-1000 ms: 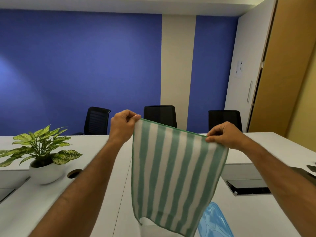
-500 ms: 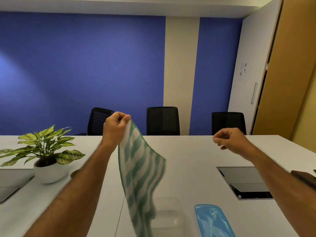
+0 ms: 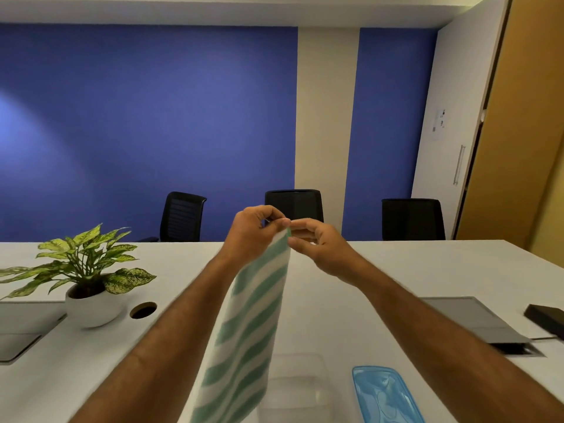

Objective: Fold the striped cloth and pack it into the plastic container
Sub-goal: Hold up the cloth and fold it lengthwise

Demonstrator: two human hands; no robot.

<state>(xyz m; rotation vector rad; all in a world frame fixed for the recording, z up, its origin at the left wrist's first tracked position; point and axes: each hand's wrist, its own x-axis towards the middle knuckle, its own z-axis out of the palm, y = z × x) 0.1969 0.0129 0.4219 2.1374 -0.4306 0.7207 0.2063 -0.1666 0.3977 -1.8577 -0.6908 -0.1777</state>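
I pinch the top corner of the striped cloth (image 3: pixel 250 325) in my left hand (image 3: pixel 253 230) while my right hand (image 3: pixel 314 242) closes on that edge, and it hangs limp and light over the clear plastic container (image 3: pixel 297 389), so hem corners seem the best hold.

A long white table (image 3: pixel 381 270) holds a potted plant in a white bowl (image 3: pixel 91 309) at left, beside a round cable hole (image 3: pixel 143 310). Near the front edge sit a clear plastic container (image 3: pixel 297 389) and, just right of it, a blue lid (image 3: pixel 386 395). A black flat object (image 3: pixel 546 317) lies at far right.
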